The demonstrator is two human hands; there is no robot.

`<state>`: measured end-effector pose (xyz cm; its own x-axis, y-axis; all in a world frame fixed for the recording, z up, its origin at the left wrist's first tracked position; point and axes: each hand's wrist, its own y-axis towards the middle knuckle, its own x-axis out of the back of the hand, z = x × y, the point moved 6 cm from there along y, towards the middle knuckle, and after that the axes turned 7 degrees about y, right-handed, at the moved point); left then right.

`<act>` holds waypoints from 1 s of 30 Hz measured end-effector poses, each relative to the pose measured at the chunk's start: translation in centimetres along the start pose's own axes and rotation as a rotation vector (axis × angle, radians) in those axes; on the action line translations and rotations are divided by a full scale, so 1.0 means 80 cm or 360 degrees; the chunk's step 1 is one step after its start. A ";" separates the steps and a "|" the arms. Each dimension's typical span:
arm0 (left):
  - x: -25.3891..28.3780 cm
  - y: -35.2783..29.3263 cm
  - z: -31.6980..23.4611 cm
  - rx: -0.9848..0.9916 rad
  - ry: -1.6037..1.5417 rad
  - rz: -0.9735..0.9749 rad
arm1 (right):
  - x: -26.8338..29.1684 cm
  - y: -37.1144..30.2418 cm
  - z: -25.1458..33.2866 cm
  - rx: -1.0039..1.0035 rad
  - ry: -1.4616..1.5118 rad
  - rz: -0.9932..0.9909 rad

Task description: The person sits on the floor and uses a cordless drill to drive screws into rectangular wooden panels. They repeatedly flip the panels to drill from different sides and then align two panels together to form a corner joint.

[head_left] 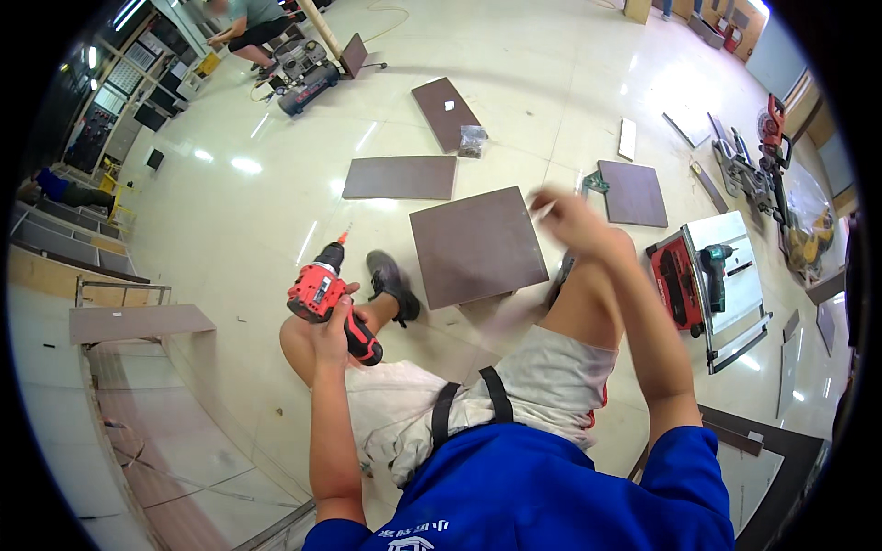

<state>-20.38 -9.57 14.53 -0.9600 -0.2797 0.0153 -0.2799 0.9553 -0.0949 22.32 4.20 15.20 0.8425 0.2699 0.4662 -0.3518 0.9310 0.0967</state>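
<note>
My left hand (333, 332) grips a red and black cordless drill (317, 292) by its handle, with the bit pointing away from me. Between my knees stands a small brown box-like piece (478, 246), its flat square top facing up. My right hand (574, 220) is over its right edge, near my right knee, apart from the top as far as I can tell. Motion smears those fingers, so whether they pinch anything is unclear. Beyond the box lie two brown boards (401, 177) (439, 110), and a small clear bag of hardware (472, 141) rests by the farther one.
To the right are another brown panel (634, 194), a red table saw (735, 266) with a teal drill (716, 275) on it, and a mitre saw (749, 165). An air compressor (308, 83) and a crouching person (250, 23) are at the far left. A brown board (138, 323) lies across a frame at left.
</note>
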 end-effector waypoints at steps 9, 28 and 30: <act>-0.007 0.085 0.054 0.0413 0.0604 0.0368 | -0.246 -0.056 -0.035 -0.0125 -0.0533 0.1403; -0.011 0.234 0.105 0.0599 0.0798 0.0266 | -0.271 0.088 -0.094 -0.0208 -0.1234 0.0976; -0.010 0.233 0.100 0.0624 0.0814 0.0277 | -0.277 0.096 -0.093 -0.0230 -0.1276 0.1035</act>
<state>-24.77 7.73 4.82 -0.9024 0.0486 0.4282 -0.1878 0.8500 -0.4922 4.00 7.18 -0.93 -0.0287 0.5372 0.8430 -0.5440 0.6991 -0.4640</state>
